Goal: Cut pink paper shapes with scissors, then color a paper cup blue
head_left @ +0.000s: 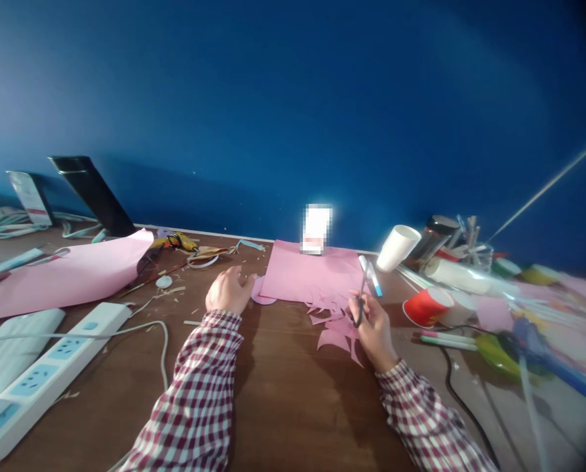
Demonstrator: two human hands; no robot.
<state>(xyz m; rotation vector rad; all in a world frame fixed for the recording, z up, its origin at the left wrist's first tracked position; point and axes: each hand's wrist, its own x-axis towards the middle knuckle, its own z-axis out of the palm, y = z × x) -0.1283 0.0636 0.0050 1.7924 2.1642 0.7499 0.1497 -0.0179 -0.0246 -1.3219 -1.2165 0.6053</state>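
Left hand (pixel 228 292) reaches forward, palm down, fingers loosely spread — right hand (pixel 375 326) grips scissors (pixel 358 314), blades pointing away.

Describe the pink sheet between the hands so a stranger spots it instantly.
Below the blue wall is a brown table. Near the wall, between the two hands, lies the pink sheet, pink scraps at its near edge. It lies flat; the left sheet curls up.

No lettering, brand or number is legible. Red paper cup (pixel 421 308) carries small yellowish marks near its lower edge, too blurred to read; slim upright panel (pixel 27 195) at far left shows a reddish band, wording unresolved. Bright central panel (pixel 316 226) is pixelated, any text masked.
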